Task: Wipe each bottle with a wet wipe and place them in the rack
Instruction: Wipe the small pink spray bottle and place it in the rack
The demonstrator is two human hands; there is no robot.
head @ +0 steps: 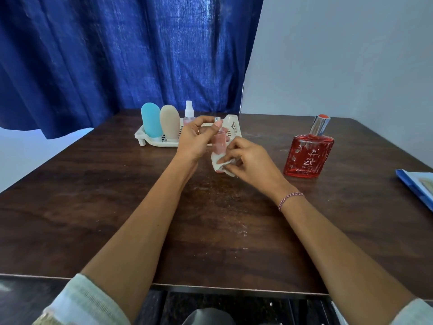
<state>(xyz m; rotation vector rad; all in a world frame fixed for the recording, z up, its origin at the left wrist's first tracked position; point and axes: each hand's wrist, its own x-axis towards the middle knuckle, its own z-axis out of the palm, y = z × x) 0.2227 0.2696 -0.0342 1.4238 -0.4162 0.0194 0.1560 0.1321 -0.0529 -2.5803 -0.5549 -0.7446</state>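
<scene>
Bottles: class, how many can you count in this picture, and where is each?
5. Blue bottle, beige bottle and spray bottle stand in the rack; pink bottle in the hands; red bottle on the table.

My dark brown wooden table (117,207) has pale, dusty scuff marks across its middle. Behind it, on my left, hangs a deep blue pleated curtain (117,55), and a plain pale grey wall (339,55) fills my right. A blue-edged flat packet (417,186) lies at the table's right edge, partly cut off.

Home room: blue curtain (117,55), wooden table (117,184).
</scene>
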